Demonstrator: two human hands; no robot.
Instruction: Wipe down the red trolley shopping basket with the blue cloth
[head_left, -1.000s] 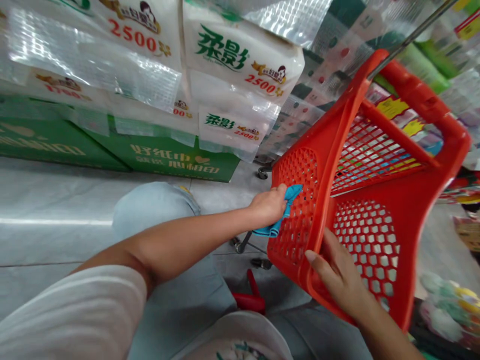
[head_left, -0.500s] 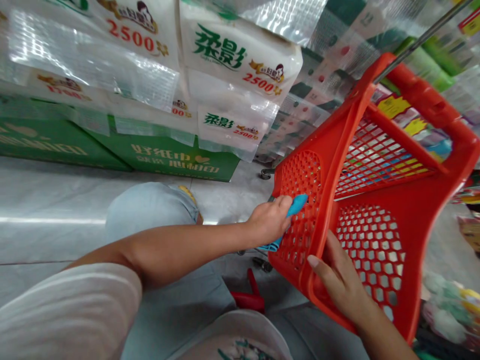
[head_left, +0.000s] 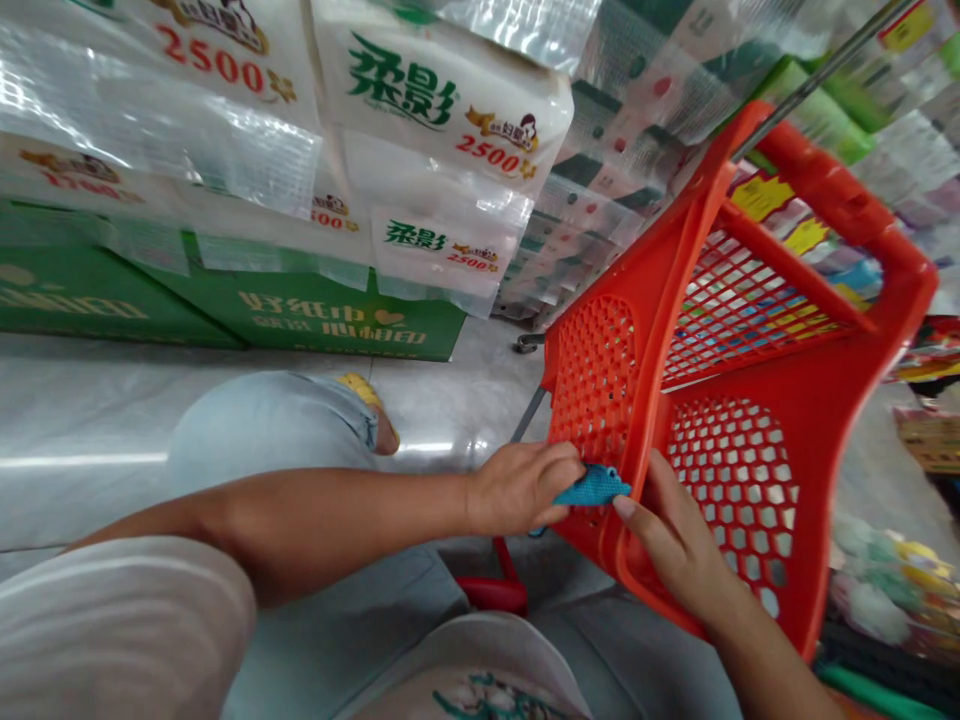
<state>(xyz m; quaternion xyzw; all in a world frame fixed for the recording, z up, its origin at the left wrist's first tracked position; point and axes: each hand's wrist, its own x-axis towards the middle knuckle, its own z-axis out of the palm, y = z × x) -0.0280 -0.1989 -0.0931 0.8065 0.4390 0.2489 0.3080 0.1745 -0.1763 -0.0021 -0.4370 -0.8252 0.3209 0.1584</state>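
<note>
Left hand (head_left: 517, 490) closed on a blue cloth (head_left: 596, 487), pressed against the perforated side of a red plastic shopping basket (head_left: 694, 205). Right hand (head_left: 679, 535) holds the basket's edge, fingers wrapped over. Plastic-wrapped tissue packs (head_left: 442, 110) sit beyond, on green cartons (head_left: 315, 320) on the floor (head_left: 90, 400).

Count, this frame: hands, two in all, one left hand (head_left: 521, 490) and one right hand (head_left: 679, 535); blue cloth (head_left: 594, 487), one; red basket (head_left: 829, 180), one, with three mesh panels (head_left: 592, 380) showing. Tissue packs (head_left: 442, 95), five with legible labels, and more are stacked behind them, so the total cannot be fixed. Green cartons (head_left: 322, 315), two; caster (head_left: 527, 343), one.
</note>
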